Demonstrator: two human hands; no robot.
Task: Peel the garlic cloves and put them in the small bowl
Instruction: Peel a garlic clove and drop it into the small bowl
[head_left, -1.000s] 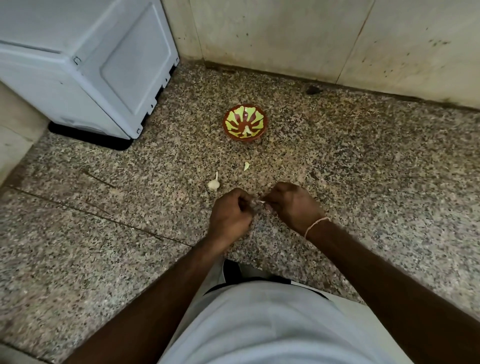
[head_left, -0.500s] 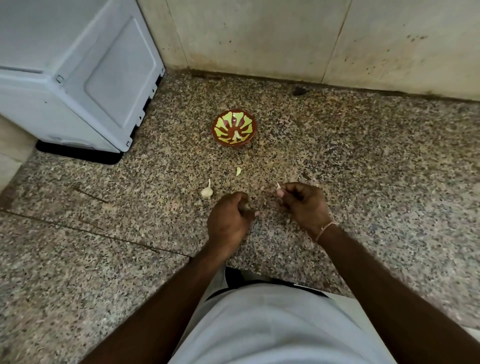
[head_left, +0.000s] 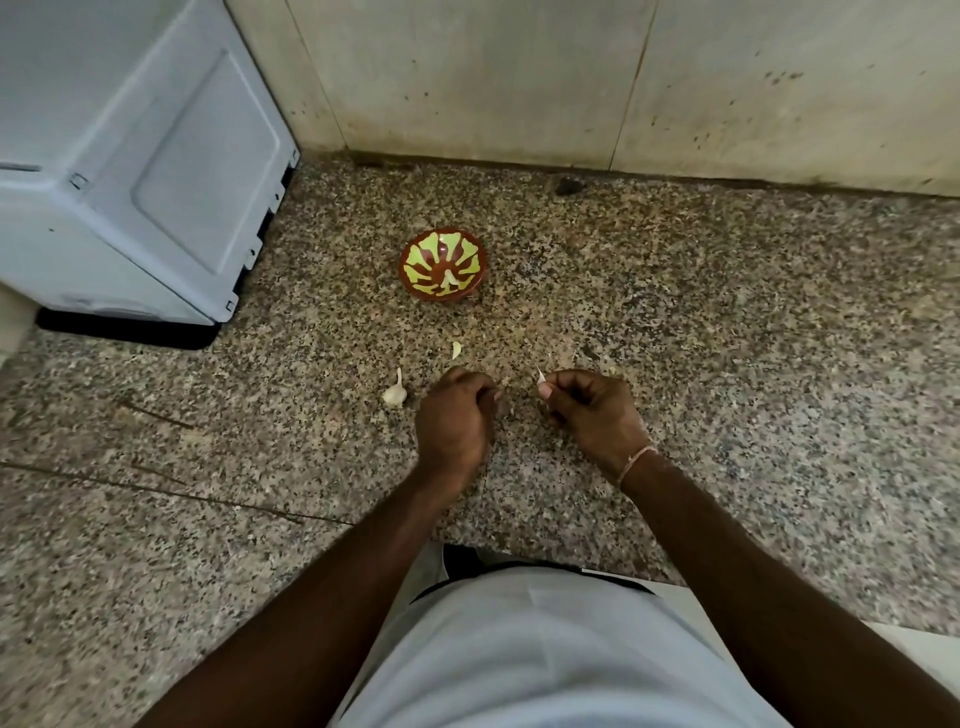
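Note:
The small red-brown bowl (head_left: 443, 271) with a yellow-green pattern stands on the granite counter (head_left: 675, 322), and one pale clove (head_left: 451, 280) lies inside it. An unpeeled garlic clove (head_left: 395, 393) lies left of my hands. A small pale garlic piece (head_left: 456, 349) lies between the bowl and my hands. My left hand (head_left: 454, 415) has its fingers curled round the clove being peeled, which is hidden inside them. My right hand (head_left: 587, 410) pinches a thin white strip of garlic peel (head_left: 540, 375) at its fingertips. A small gap separates the hands.
A white appliance (head_left: 130, 171) stands on the counter at the back left. A tiled wall (head_left: 519, 78) closes off the back. The counter's front edge (head_left: 519, 556) is just before my body.
My hands were together on the clove a second ago. They have drawn apart, and the right hand came away pinching a strip of peel. The view shifted a little.

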